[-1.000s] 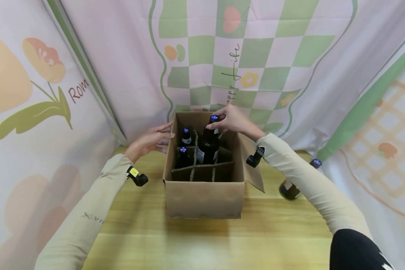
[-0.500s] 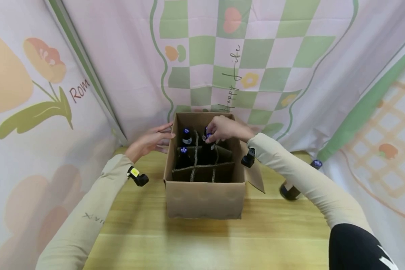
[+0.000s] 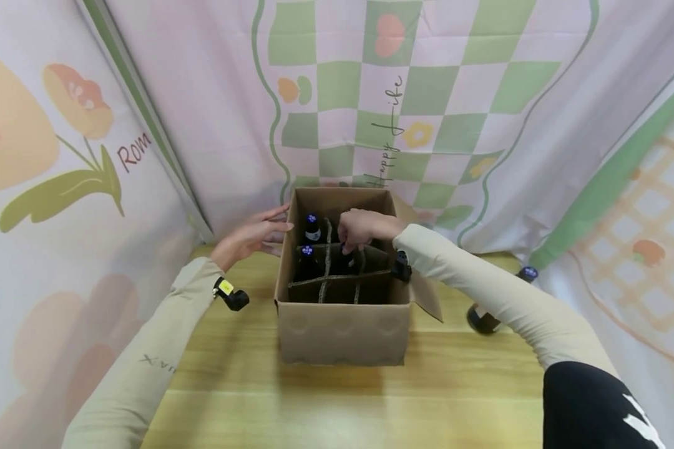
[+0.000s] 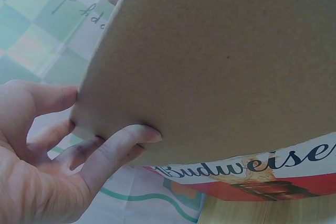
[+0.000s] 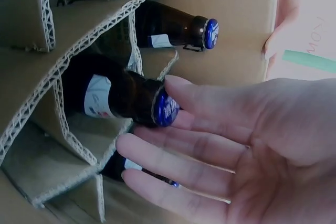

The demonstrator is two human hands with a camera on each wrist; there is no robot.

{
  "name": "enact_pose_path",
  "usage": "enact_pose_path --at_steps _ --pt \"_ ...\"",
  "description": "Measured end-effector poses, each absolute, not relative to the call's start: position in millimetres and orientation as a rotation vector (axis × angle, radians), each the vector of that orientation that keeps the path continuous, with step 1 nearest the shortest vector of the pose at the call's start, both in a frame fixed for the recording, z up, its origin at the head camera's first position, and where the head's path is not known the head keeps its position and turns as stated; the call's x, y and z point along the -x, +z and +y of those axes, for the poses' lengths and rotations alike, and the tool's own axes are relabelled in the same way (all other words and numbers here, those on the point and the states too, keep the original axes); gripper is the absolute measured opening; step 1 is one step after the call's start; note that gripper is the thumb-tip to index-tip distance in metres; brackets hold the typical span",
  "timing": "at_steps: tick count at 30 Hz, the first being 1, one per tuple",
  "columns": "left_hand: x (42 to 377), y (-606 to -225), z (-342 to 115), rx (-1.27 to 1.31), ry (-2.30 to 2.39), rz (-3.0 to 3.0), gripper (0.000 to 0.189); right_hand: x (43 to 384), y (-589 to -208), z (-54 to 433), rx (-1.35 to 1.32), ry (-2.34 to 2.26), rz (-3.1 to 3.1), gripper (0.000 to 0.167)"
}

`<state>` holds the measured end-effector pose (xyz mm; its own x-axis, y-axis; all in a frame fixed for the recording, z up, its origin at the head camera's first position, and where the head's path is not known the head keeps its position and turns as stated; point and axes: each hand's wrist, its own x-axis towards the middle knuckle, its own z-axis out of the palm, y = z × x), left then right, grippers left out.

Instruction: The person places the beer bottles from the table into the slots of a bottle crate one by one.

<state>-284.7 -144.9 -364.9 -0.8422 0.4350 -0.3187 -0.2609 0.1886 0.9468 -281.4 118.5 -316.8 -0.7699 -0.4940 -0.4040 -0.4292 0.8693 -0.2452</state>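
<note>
A brown cardboard box (image 3: 342,333) with corrugated dividers (image 3: 337,279) stands on the table. My right hand (image 3: 359,227) reaches into it, and thumb and fingertips pinch the blue cap of a dark beer bottle (image 5: 118,95) sitting in a middle compartment. Other capped bottles stand in the box: two along the left side, a front one (image 3: 306,265) and a back one (image 3: 312,231), and a lower-set bottle (image 5: 131,166) behind my fingers in the right wrist view. My left hand (image 4: 58,156) touches the box's left side near its back corner with extended fingers.
Another beer bottle (image 3: 485,317) stands on the table (image 3: 337,405) right of the box, partly behind my right sleeve. A box flap (image 3: 424,296) sticks out on the right. Printed curtains (image 3: 365,93) hang close behind and at both sides.
My right hand has lowered the beer bottle from above the dividers down into the middle compartment, moving slightly left and toward me. My left hand has stayed on the box.
</note>
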Motion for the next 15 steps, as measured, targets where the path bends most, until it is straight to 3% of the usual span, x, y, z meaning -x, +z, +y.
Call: enact_pose_path --at_steps 7,15 --pt "285.3 -365.7 -145.8 -0.175 1.695 1.948 0.076 283.0 -310.3 124.4 0.717 -0.219 2.507 0.027" --pt "284.6 -366.0 -145.8 -0.165 1.706 1.951 0.075 289.6 -303.9 132.4 0.732 -0.4 2.501 0.025"
